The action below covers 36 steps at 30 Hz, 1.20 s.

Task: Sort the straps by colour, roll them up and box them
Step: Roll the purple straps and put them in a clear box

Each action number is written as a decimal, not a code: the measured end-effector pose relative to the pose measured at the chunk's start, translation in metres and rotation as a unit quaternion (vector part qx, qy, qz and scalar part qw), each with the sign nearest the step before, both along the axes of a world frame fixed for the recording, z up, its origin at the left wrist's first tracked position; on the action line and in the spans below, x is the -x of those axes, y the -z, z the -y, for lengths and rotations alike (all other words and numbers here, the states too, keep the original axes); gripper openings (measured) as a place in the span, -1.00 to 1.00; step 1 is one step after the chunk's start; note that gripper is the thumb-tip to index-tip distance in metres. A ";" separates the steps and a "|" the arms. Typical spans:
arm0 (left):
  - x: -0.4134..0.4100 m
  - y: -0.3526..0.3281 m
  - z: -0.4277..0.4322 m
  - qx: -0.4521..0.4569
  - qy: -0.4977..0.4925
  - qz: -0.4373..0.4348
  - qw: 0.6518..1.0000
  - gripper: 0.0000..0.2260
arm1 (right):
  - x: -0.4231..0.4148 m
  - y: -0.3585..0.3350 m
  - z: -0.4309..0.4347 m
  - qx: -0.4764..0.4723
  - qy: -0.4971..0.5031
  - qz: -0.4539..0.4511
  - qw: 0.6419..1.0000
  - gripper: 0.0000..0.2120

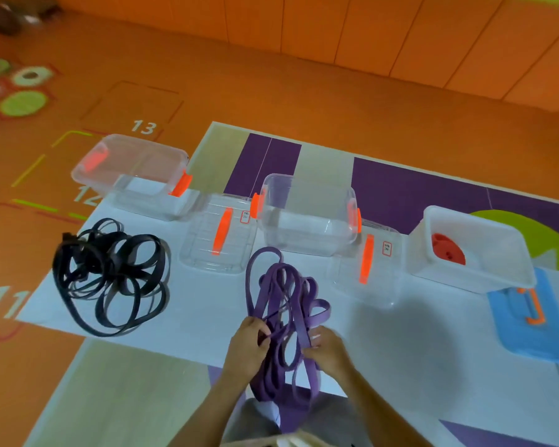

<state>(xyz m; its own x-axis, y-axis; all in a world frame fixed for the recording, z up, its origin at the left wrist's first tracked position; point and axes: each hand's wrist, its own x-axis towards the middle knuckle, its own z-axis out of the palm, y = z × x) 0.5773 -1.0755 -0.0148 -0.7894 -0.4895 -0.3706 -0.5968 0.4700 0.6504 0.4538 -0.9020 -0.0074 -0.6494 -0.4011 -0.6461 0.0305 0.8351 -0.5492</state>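
The purple straps (288,295) lie in a loose tangle of loops on the white sheet (188,321), near the front edge and trailing down toward the person's lap. The left hand (249,343) pinches a thin strand at the tangle's left side, and the right hand (328,348) grips a flat loop on the right, fingers curled round it.

The webbing looks light, soft and limp. It will likely sag and snag on itself rather than keep a shape. A free end is probably the best place to take hold, drawing one strap clear before rolling it flat, but no end is plainly visible in the tangle.

Well apart to the left sit the black straps (110,275) in their own pile, so the colours look already separated. Beyond stands a row: a clear box (129,166), a lid (218,235), a middle box (307,201), a second lid (365,269), and a white box (465,275) holding a red reel (447,250), with a blue lid (526,330) in front of it.
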 end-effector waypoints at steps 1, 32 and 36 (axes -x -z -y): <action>0.000 0.000 0.004 -0.008 -0.014 -0.013 1.000 -0.86 | 0.001 0.001 -0.001 -0.003 -0.002 -0.027 1.000 -0.90; 0.020 -0.020 0.020 -0.092 -0.225 -0.137 0.960 -0.79 | 0.057 -0.084 -0.023 0.318 0.258 -0.108 0.906 -0.86; 0.023 -0.034 0.032 -0.095 -0.289 -0.216 0.928 -0.81 | 0.062 -0.084 -0.028 0.303 0.243 -0.120 0.914 -0.90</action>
<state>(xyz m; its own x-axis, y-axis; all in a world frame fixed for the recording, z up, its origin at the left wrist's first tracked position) 0.5542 -1.1078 0.0195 -0.5109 -0.8351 -0.2038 -0.3771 0.0046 0.9262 0.3922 -0.8737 0.0762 -0.9395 -0.2647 -0.2175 0.1356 0.2956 -0.9456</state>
